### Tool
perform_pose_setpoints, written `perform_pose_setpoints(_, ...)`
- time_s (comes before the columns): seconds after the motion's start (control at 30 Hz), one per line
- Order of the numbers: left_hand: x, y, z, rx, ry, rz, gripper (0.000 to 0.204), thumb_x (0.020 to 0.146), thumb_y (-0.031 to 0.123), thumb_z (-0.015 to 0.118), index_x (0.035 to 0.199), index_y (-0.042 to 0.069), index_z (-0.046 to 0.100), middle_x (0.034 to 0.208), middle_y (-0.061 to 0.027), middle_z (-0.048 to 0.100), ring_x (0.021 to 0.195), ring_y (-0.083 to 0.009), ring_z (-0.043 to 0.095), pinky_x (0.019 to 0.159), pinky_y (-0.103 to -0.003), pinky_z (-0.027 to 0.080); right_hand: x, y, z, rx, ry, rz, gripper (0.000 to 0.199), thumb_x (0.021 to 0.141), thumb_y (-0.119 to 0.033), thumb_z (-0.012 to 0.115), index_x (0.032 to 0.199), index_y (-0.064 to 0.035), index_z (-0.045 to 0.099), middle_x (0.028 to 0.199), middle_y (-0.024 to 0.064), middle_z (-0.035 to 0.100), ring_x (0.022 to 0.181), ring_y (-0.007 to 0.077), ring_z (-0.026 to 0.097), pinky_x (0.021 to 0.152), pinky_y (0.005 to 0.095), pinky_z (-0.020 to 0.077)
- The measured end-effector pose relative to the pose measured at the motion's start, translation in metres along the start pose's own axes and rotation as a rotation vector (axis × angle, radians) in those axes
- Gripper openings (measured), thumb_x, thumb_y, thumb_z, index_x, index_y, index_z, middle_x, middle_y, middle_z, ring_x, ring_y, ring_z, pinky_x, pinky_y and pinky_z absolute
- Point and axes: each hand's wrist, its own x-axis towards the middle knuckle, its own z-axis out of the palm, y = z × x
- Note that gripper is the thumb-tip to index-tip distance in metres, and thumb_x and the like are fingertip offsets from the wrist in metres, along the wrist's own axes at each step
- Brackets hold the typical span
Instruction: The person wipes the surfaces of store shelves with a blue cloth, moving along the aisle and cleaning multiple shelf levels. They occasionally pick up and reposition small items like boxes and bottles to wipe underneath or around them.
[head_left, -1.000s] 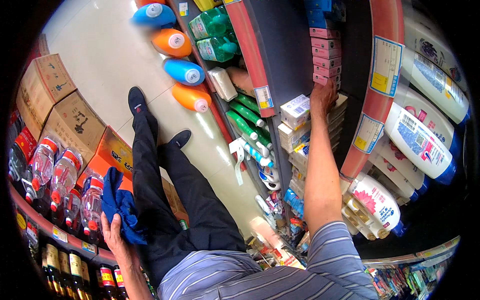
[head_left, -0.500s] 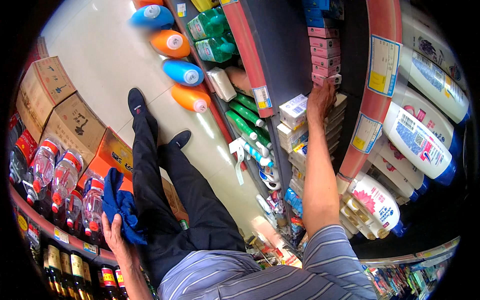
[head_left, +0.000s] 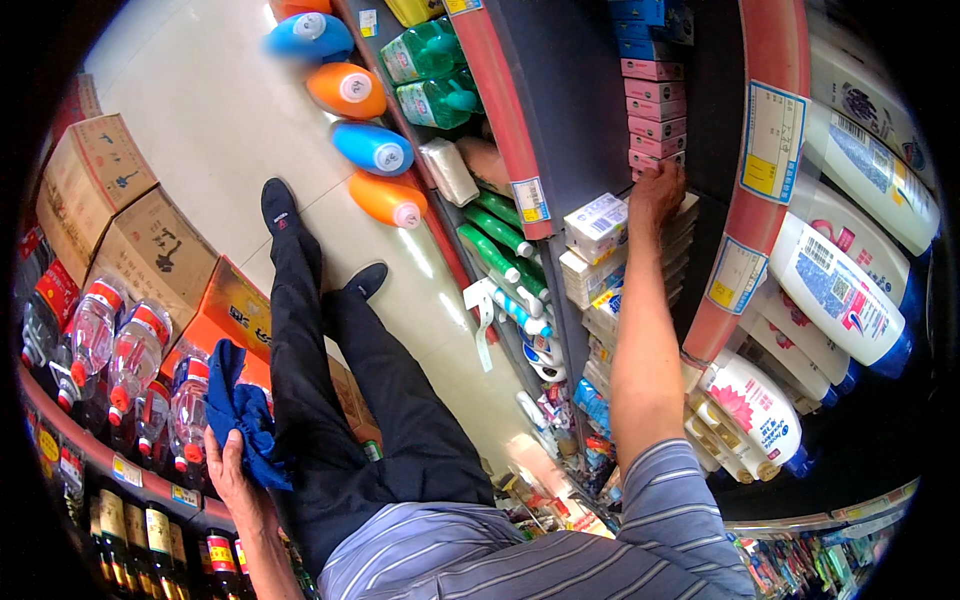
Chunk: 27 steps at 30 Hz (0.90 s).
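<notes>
Blue cloth [head_left: 240, 412] in left hand [head_left: 228, 470]; right hand [head_left: 655, 192] at pink boxes [head_left: 655, 128].

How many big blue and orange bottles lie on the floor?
4: top blue plastic bottle, orange plastic bottle below it, second blue bottle, lowest orange bottle. A fifth may be cut off at the top.

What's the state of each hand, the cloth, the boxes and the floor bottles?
left hand: closed on the blue cloth
blue cloth: bunched, hanging from the fist
right hand: reaching into the shelf, on the pink boxes
pink boxes: stacked
blue and orange bottles: lying on the floor
</notes>
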Motion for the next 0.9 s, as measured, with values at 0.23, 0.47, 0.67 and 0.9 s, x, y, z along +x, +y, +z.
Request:
perform_pose_setpoints(0.23,0.002,0.003,0.007,0.033,0.021,0.018,0.039,0.096,0.022,0.060,0.130,0.004,0.053,0.104,-0.0031,0.064,0.085,-0.0115,0.061,0.073,-0.026,0.051,-0.004,0.012,0.005,-0.040,0.057,-0.036,0.023,0.094,-0.021,0.053,0.100,-0.0042,0.068,0.101,0.0182,0.067,0.098,0.0391,0.061,0.086,0.0485,0.0455)
perform_pose_setpoints(0.47,0.006,0.006,-0.005,0.011,-0.029,-0.048,0.047,0.095,0.021,0.063,0.137,0.003,0.049,0.116,-0.0067,0.063,0.098,-0.0149,0.063,0.087,-0.028,0.051,0.005,0.004,0.003,0.024,0.055,0.192,0.030,0.090,-0.029,0.062,0.105,-0.0044,0.069,0.098,0.0166,0.071,0.094,0.0380,0.065,0.087,0.0477,0.0468)
perform_pose_setpoints(0.67,0.005,0.009,-0.005,0.071,-0.033,-0.055,0.052,0.094,0.024,0.064,0.138,0.002,0.048,0.118,-0.0080,0.063,0.100,-0.0160,0.063,0.088,-0.029,0.051,0.010,0.017,0.007,0.230,0.006,0.276,0.043,0.089,-0.025,0.063,0.126,-0.0024,0.062,0.107,0.0151,0.072,0.106,0.0332,0.066,0.091,0.0425,0.0498)
perform_pose_setpoints(0.9,0.001,0.009,-0.001,0.084,-0.015,-0.057,0.051,0.095,0.024,0.064,0.139,0.004,0.048,0.118,-0.0071,0.063,0.100,-0.0157,0.062,0.088,-0.028,0.051,0.012,0.025,0.024,0.520,0.059,0.204,0.058,0.087,-0.030,0.062,0.135,0.0013,0.054,0.119,0.0209,0.067,0.109,0.0320,0.065,0.094,0.0401,0.0499)
